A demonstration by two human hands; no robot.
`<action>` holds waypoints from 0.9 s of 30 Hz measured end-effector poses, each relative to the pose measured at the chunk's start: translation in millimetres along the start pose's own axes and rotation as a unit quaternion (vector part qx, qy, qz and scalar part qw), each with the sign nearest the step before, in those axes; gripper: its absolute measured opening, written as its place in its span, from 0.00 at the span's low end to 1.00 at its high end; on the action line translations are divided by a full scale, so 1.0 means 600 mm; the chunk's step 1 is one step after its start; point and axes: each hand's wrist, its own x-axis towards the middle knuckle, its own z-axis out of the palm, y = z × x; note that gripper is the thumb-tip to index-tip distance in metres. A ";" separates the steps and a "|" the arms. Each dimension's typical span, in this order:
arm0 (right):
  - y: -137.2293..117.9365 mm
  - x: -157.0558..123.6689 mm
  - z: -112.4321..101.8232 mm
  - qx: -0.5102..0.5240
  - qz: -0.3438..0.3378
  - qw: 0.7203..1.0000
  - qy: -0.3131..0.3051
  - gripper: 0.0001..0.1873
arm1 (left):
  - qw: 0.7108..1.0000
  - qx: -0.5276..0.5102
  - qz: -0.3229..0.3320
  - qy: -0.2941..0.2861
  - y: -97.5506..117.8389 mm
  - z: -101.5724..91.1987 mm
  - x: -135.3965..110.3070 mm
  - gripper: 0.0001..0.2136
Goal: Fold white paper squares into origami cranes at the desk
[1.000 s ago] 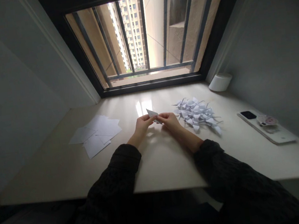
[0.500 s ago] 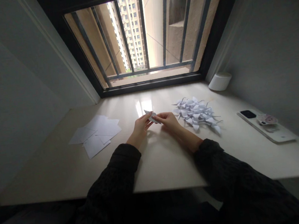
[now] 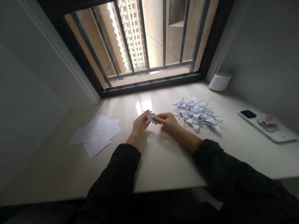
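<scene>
A small folded piece of white paper (image 3: 151, 117) is held between my two hands above the middle of the sill. My left hand (image 3: 139, 125) grips it from the left, fingers behind and at its upper edge. My right hand (image 3: 169, 121) pinches its right side, the thumb lying on the front. Part of the paper is covered by fingers, so its full shape is hidden. Just right of my right hand lies a heap of folded white paper cranes (image 3: 197, 113). Left of my left hand, several flat white paper sheets (image 3: 101, 129) overlap one another.
A white phone (image 3: 280, 134) with a round pinkish grip on its back rests at the right. In the far right corner stands a white rounded device (image 3: 220, 81). The pale sill (image 3: 167, 168) ends at a front edge near me; a barred window (image 3: 144, 36) rises behind.
My left fingers have shifted up along the folded paper. The pointed tip that stuck out at its upper left is now mostly covered or folded. The right hand has hardly moved.
</scene>
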 end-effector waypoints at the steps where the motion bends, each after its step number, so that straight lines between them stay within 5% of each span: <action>1: 0.000 0.000 0.000 -0.001 0.000 1.000 0.001 0.23 | 1.000 -0.003 -0.004 0.003 0.000 0.001 0.000 0.13; 15: 0.015 0.001 0.001 -0.014 0.002 1.000 0.000 0.23 | 0.999 0.021 0.021 0.039 -0.001 0.002 -0.002 0.13; 27: 0.014 0.007 -0.008 0.030 0.022 0.999 0.029 0.22 | 0.996 0.064 0.061 -0.026 0.003 0.001 -0.004 0.21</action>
